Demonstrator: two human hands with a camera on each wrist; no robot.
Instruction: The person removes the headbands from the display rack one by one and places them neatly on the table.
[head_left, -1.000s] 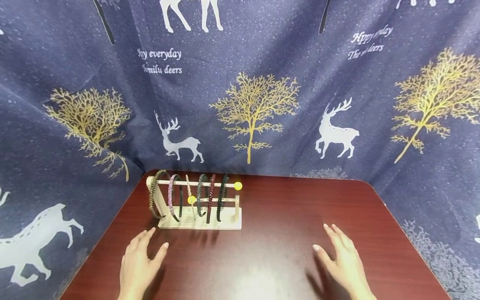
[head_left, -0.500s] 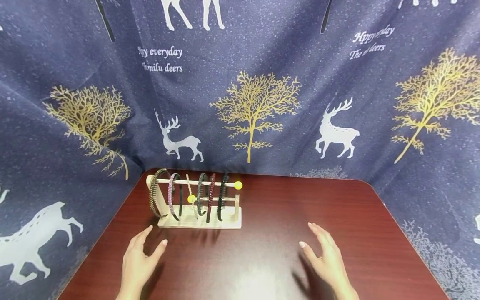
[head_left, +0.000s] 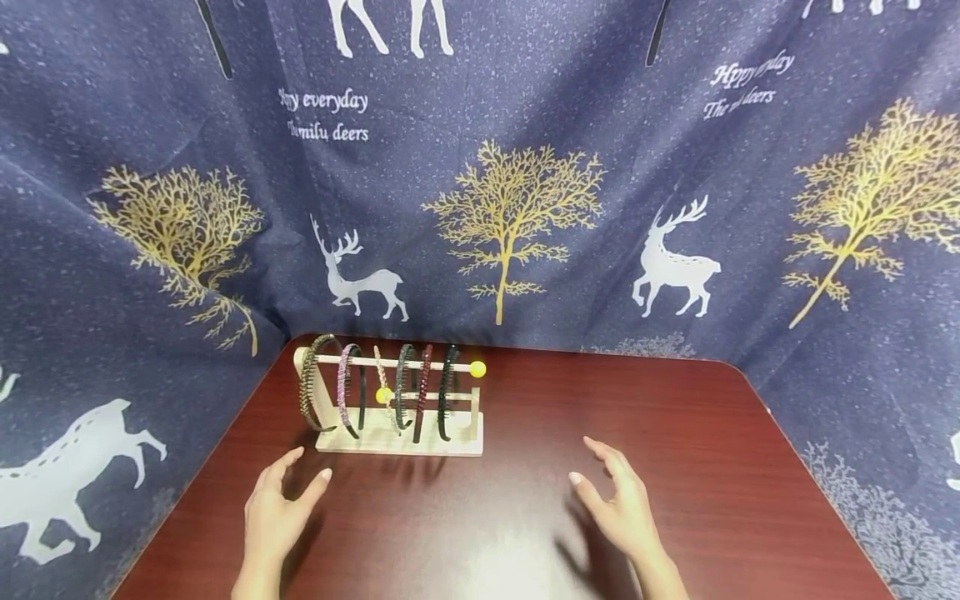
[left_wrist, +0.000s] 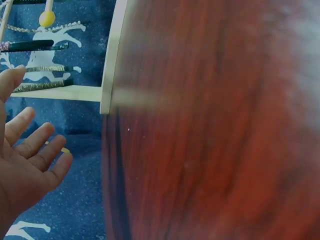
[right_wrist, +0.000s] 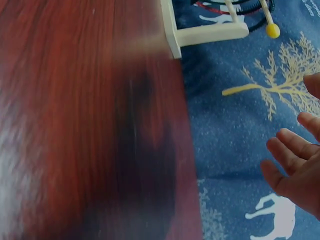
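Both hands held nothing: the left hand (head_left: 273, 512) and the right hand (head_left: 622, 512) hung above the worktop (head_left: 675, 417), fingers loosely spread and each thumb well apart from them. The wooden rack (head_left: 462, 447) stood on the far left part of the worktop; the left hand was just to its near side, while the right hand was farther away, to the right. As I judged it, the step in hand was a calm approach to this rack, and it asked for low, slow hands, with the left one kept clear of the base. A steadying touch on the base would probably be wise, because the headbands (head_left: 422, 400) hung close together and could swing or catch each other by their small teeth. A band was better pinched by its arch than pulled by one leg. The upper rail (head_left: 367, 362) ended on the right in a yellow knob (head_left: 477, 369), the lower rail (head_left: 462, 397) on the left in a similar one. From left to right, the six bands looked olive-gold, pink and glittering, pale and beaded, dark grey-green, deep red, and black. All were upright or slightly leaning; which rail carried each of them, I could not tell.
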